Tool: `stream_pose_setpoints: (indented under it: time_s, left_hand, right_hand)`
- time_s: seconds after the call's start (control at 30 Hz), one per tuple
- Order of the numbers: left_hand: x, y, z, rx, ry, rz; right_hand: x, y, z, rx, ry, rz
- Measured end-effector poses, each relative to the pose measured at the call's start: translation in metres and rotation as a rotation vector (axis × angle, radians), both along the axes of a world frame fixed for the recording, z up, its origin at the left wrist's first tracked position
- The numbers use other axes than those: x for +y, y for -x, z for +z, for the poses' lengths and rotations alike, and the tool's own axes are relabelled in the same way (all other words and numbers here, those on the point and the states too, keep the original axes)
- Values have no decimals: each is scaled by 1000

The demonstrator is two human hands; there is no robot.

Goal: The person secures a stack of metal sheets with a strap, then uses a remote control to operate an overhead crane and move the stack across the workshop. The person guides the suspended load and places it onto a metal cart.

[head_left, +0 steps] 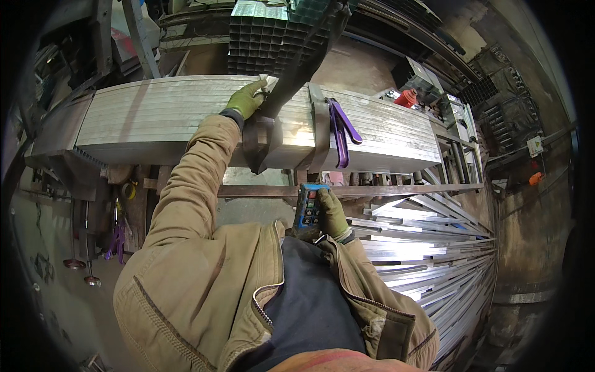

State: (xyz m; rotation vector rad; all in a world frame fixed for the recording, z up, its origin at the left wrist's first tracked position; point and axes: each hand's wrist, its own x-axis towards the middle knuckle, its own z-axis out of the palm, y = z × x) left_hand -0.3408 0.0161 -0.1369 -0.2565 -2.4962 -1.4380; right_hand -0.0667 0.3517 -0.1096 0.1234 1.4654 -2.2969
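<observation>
A: Pls, where is the main thing, and what is the L hand doing?

B: The long silver stack of flat metal profiles [167, 111] lies crosswise in front of the person. The yellow-green-gloved L hand [246, 101] is on top of this stack, near its far edge, just beside the wide dark flexible strap [290, 77]. Its fingers are bent. A small whitish scrap [270, 80] shows at the tips, but I can't tell if they pinch it.

A: And the other hand?

B: The green-gloved R hand [334, 216] is on the near side of the stack, closed around the blue-and-black boxy remote w/ keys [310, 208].

A: How does the stack handle, in yr opinion?

B: Prob. v. heavy, b/c many long metal pieces lie together. It seems stiff and not fragile, but the faces look smooth, so maybe slippery for gloves. Edges could be sharp.

A: Where is best to take hold?

B: IMO by the strap, which loops the stack approx. at its middle. To the right of it on the stack are the grey flat band [320, 127] and the purple two-armed clamp [340, 146]. A palm on top is OK for steadying only; fingers should not go btwn strap and metal.

A: And the remote?

B: Prob. light and rigid; better held by its sides, thumb free for the keys.
</observation>
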Motion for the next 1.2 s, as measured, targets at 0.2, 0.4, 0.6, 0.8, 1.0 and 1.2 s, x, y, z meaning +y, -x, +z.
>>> stream_pose_setpoints:
  time_s: [0.2, 0.4, 0.6, 0.8, 1.0, 1.2]
  left_hand:
    - [-7, 50, -13, -176, -465, -276]
    - [-8, 100, -24, -284, -552, -268]
    - [7, 31, 18, -143, 275, -250]
    - [13, -30, 56, -133, 311, -113]
    - [7, -66, 69, 3, 168, -158]
    - [37, -23, 61, 41, -171, -62]
  right_hand:
    - [0, 6, 1, 0, -90, 18]
    - [19, 1, -16, -18, -168, -69]
    - [44, -2, -42, -97, -29, -172]
    - [40, -3, -33, -85, 38, -43]
    - [31, -7, -23, -72, -29, -80]
    - [28, -13, -12, -72, 34, -16]
